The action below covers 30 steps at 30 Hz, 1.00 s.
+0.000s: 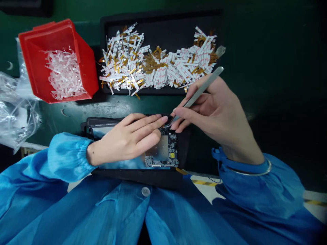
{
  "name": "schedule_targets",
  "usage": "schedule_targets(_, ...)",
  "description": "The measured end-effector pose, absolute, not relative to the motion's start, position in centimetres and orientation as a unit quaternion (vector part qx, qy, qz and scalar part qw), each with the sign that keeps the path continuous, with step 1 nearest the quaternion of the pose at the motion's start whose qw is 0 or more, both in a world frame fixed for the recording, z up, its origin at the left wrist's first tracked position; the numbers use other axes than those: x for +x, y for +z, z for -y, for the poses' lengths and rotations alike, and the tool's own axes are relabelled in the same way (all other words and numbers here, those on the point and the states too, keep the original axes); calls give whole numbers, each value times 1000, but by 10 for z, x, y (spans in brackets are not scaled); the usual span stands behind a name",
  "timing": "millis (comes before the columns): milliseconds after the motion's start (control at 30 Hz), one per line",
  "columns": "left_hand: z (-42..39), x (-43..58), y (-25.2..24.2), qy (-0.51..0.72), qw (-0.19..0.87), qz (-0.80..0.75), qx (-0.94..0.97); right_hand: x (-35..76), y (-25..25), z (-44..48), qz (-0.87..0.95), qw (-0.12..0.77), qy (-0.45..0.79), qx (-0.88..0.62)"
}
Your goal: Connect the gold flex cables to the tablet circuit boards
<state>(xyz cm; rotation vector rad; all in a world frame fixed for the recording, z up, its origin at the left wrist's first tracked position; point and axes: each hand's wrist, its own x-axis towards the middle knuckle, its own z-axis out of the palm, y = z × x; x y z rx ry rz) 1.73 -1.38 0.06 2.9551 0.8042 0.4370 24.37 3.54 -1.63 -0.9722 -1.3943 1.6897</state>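
Observation:
My left hand (133, 137) lies flat, fingers stretched out together, on an opened electronic device (163, 153) with a bare circuit board and a metal shield, set in a black holder. My right hand (212, 112) pinches metal tweezers (198, 93); their tip touches the board's top edge, right at my left fingertips. What the tip holds, if anything, is too small to see.
A black tray (163, 23) behind the device holds a heap of white and amber flex strips (155, 64). A red bin (56, 61) with white shredded strips stands at the back left. Crumpled clear plastic bags (15, 112) lie at the far left. The bench top is dark green.

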Motion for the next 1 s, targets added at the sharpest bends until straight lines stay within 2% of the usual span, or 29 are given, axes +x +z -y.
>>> schedule_targets(233,14,18,2,144,27,-267,952,241,-11,-32,557,379,622,-399)
schedule_targets(433,14,18,4,145,54,-274,949,240,-13,-31,522,380,643,-413)
schedule_targets(800,-9,34,-3,206,309,-406,835,241,-19,-27,491,394,648,-429)
schedule_targets(1000,-5,27,8,205,250,-399,858,239,-18,-27,486,393,637,-452)
